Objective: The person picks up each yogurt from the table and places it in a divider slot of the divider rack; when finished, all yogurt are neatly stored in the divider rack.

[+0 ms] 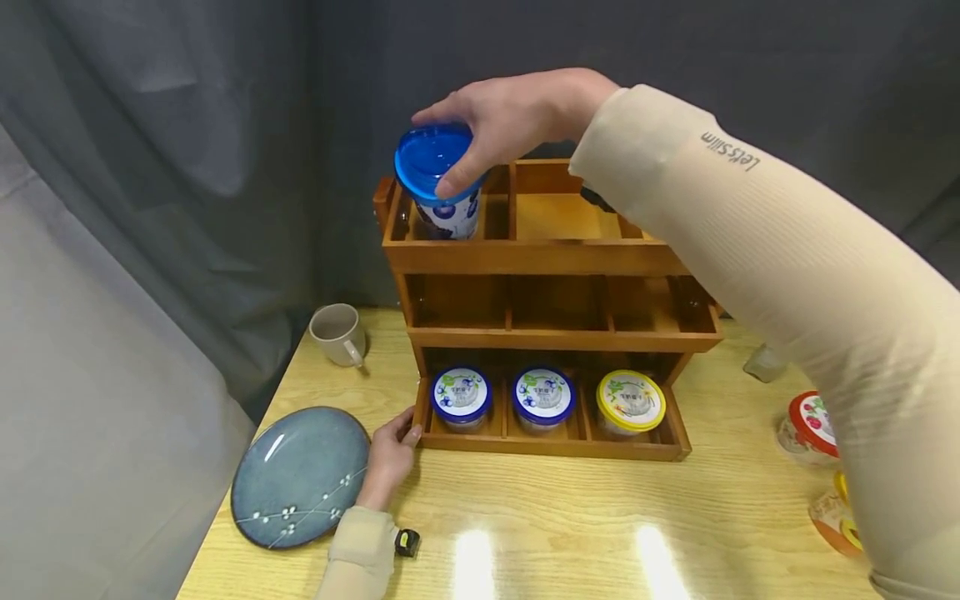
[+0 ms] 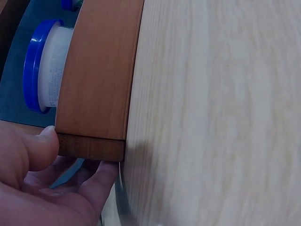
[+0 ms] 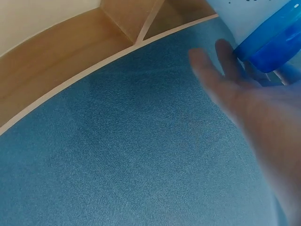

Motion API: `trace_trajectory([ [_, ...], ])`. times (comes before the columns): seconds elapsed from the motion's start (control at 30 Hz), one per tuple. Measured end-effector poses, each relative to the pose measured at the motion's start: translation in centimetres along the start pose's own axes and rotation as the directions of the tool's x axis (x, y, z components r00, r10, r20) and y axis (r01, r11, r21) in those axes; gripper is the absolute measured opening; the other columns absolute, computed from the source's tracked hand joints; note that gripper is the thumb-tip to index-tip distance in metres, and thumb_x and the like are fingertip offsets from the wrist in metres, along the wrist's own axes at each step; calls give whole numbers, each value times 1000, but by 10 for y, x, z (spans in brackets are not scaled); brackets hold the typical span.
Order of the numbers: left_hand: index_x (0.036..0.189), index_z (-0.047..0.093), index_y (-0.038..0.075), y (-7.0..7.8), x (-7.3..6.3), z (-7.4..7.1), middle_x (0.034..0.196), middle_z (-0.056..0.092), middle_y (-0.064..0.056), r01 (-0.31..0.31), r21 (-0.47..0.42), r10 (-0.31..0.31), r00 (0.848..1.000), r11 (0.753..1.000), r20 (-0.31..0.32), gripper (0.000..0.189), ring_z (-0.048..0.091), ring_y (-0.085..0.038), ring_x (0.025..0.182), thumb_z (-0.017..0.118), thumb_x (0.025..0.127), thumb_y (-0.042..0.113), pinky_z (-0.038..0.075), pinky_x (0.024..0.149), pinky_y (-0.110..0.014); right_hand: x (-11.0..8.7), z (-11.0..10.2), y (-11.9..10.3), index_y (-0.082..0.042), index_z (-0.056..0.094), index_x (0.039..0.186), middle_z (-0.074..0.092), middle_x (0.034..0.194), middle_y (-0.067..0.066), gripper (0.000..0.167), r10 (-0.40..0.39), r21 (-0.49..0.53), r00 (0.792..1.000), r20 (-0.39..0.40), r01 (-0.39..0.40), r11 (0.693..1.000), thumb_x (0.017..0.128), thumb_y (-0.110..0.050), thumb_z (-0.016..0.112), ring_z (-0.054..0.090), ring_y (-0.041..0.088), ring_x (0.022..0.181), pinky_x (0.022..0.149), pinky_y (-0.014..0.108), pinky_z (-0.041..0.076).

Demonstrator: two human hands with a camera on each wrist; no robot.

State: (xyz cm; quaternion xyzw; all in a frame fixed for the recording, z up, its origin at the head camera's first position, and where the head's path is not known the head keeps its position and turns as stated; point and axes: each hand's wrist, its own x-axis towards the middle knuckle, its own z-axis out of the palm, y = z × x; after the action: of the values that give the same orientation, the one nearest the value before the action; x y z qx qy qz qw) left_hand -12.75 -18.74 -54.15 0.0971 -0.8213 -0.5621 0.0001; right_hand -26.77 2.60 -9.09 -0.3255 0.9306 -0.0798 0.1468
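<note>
My right hand (image 1: pixel 501 125) grips a tall printed cup (image 1: pixel 452 215) by its blue lid (image 1: pixel 431 158), thumb at the near side. That cup is in the left compartment of the top tier of a three-tier wooden rack (image 1: pixel 540 257); I cannot tell whether it touches the floor. In the right wrist view the cup (image 3: pixel 249 19) and part of the hand (image 3: pixel 254 103) appear at the right. At the rack's lower left front corner, my left hand (image 1: pixel 392 454) holds the wood, thumb against the edge (image 2: pixel 91 148) and fingers below.
Two blue-lidded tubs (image 1: pixel 462 394) and a yellow-lidded tub (image 1: pixel 632 402) sit in the bottom tier. A mug (image 1: pixel 337 333) and a blue-grey plate (image 1: pixel 300 475) lie left. Right of the rack are a red-lidded tub (image 1: pixel 806 429) and a yellow-lidded container (image 1: pixel 834 521), partly behind the sleeve.
</note>
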Motion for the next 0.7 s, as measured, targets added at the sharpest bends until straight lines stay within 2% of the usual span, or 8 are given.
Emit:
trace_trajectory([
  [0.17,141,52,-2,-1,2,3,135,58,-20,-9,1,9,1000,1000,10,40,59,-32,118,55,102,7,52,95,-43,-9,-2,1,-38,-1,159,9,165,-2,110,25,37,999,-46,-23,999,78,-69,66,17,28,148,115,49,30],
  [0.27,141,52,-1,-1,2,3,135,58,-20,-7,-3,7,1000,1000,16,41,59,-31,118,55,102,7,52,95,-42,-21,-5,2,-37,3,159,12,165,-6,103,40,53,990,-135,-33,998,81,-68,62,16,22,149,117,45,26],
  [0.33,141,52,-2,0,3,3,134,58,-21,-14,-6,14,1000,1000,17,41,59,-32,117,55,101,6,52,95,-43,-33,-7,3,-35,8,160,17,164,-7,96,52,41,975,-217,-44,998,85,-66,59,20,21,148,117,44,28],
  [0.4,141,52,-4,2,4,2,134,58,-23,-22,-10,23,1000,1000,19,40,59,-34,118,55,101,5,51,96,-44,-49,-8,6,-33,16,159,24,162,-4,87,63,23,949,-310,-58,998,89,-62,57,25,21,146,115,42,31],
  [0.5,141,50,-5,2,6,-2,134,57,-25,-27,-11,27,999,1000,30,41,57,-36,119,54,102,5,50,97,-45,-78,-3,12,-26,28,157,32,158,-1,72,70,12,898,-434,-72,997,96,-52,56,34,22,141,113,41,35],
  [0.63,144,48,-3,1,8,-9,138,54,-23,-13,-13,13,999,1000,47,43,55,-35,123,53,103,7,48,100,-44,-122,15,30,-23,39,154,38,155,0,60,102,82,833,-544,-69,994,100,-39,58,41,23,136,112,43,36],
  [0.7,145,46,-2,1,10,-14,139,53,-23,-8,-13,9,999,1000,46,44,54,-34,124,53,103,8,48,101,-44,-145,29,42,-24,44,151,44,151,0,56,111,118,800,-590,-51,992,99,-35,61,45,22,133,111,37,38],
])
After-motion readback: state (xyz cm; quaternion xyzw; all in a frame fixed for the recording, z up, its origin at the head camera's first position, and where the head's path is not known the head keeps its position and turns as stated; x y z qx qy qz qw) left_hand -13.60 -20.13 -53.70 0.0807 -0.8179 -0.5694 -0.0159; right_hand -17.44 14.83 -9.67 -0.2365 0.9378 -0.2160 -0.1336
